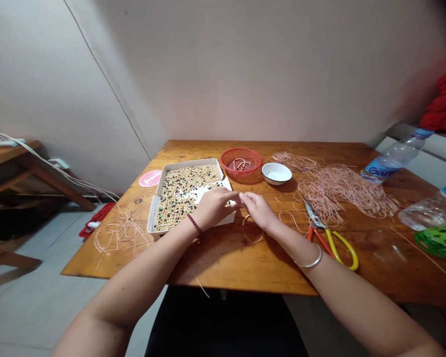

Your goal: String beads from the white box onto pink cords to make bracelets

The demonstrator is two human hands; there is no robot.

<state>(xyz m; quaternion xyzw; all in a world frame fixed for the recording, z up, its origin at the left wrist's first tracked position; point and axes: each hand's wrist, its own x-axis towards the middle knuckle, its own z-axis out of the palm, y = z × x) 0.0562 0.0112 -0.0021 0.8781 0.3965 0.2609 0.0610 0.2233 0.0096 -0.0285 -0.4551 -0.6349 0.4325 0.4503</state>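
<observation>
My left hand rests over the near right corner of a white box of beads, fingers curled in a pinch. My right hand meets it fingertip to fingertip just right of the box, also pinched. Under my right hand a thin pink cord with a few beads strung on it loops on the wooden table. What the fingertips pinch is too small to make out. A red beaded band is on my left wrist, a silver bangle on my right.
A red basket with a beaded loop and a white bowl stand behind the hands. Pink cord lies in a pile at right and loose strands at left. Scissors and plastic bottles lie right.
</observation>
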